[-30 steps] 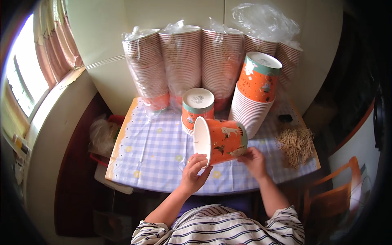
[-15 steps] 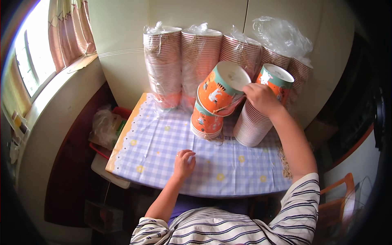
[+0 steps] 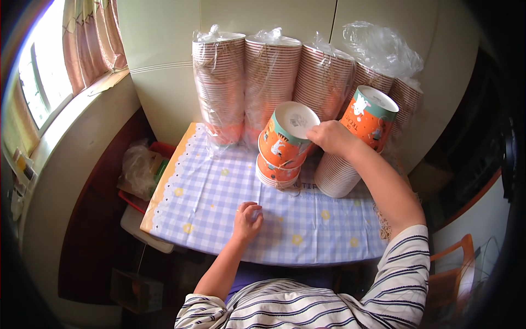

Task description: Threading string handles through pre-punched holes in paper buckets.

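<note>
Checked tablecloth, orange cup tilted, base up-right

I see the desk against the wall, a row of wrapped cup stacks along its back edge. In front of them a short cup stack stands mid-desk, a tilted cup on top. A taller stack stands just right. A chair sits right of the desk.

plastic-wrapped cup stacks, curtain
</note>
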Demonstrator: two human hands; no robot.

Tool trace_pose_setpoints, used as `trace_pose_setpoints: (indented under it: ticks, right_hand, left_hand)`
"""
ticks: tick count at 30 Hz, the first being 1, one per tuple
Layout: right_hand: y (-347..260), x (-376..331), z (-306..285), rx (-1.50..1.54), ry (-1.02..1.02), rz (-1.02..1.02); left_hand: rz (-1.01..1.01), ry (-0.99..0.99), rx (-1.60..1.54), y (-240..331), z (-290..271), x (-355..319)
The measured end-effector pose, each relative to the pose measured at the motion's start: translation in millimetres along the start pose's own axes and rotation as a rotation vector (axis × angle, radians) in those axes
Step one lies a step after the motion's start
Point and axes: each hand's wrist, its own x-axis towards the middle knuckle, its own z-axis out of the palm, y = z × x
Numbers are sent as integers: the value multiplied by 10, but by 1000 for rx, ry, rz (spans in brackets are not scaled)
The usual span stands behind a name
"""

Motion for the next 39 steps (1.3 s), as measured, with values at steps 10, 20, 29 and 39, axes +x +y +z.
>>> trace_pose_setpoints:
  ticks: [10, 20, 29, 39]
  right_hand:
    - [-161, -131, -235, 0, 21, -128]
    - [-312, 131, -13, 2, -26, -121]
    - [-442, 28, 288, 18, -130, -62]
    - [-458, 13, 337, 0, -114, -91]
  left_hand:
    - [-37, -8, -14, 18, 20, 25]
    - [-59, -59, 105, 14, 112, 95]
    - [-79, -133, 92, -29, 196, 147]
    - [-33, -90, 137, -132, 294, 190]
